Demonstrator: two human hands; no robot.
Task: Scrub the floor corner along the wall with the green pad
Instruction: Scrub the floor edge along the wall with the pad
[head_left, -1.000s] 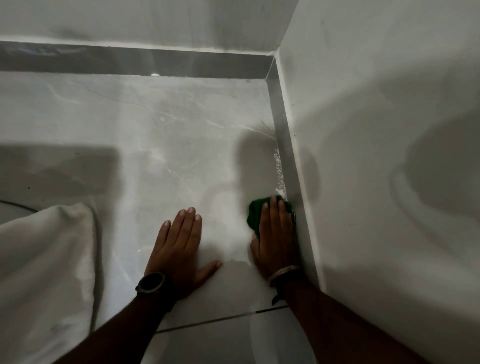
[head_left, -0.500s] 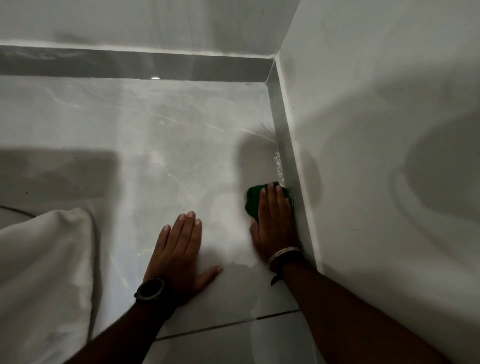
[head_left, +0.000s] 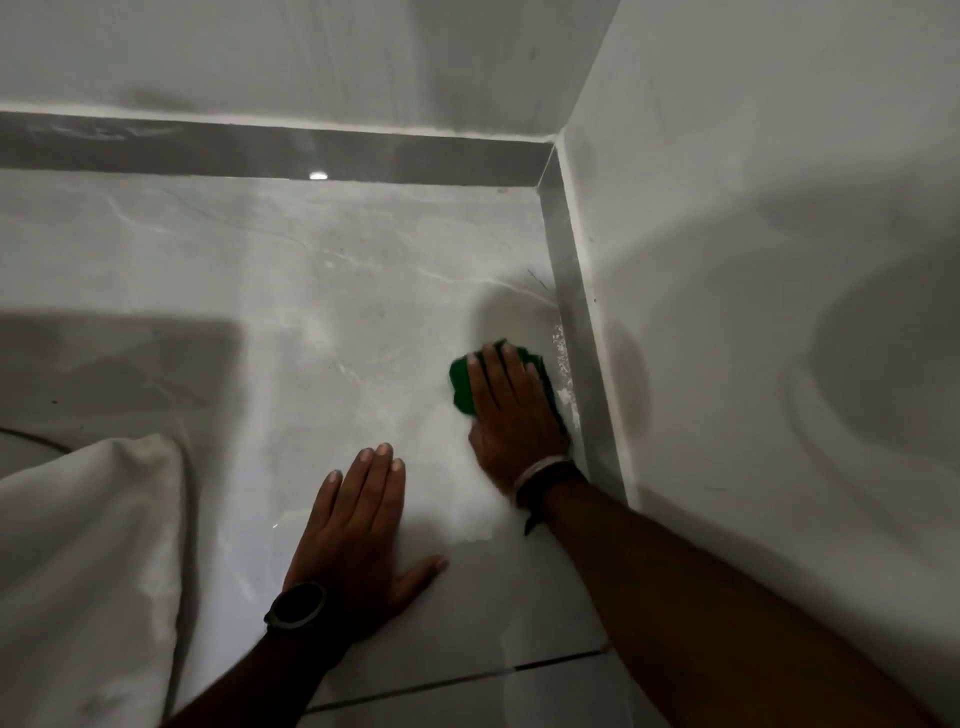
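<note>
Dark green pad (head_left: 462, 387), crumpled flat under right hand (head_left: 511, 410).

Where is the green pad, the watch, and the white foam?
green pad (head_left: 461, 387), head view, on its bare left edge.
watch (head_left: 297, 605), head view, on its dark face.
white foam (head_left: 563, 364), head view, on the specks by the skirting.

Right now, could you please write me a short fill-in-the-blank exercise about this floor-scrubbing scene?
1. The right hand presses a pad whose colour is ____.
2. The left hand lies flat on the floor and wears a ____ on its wrist.
3. White suds lie along the skirting on the ____ side of the pad.

Missing words: green; watch; right
</note>
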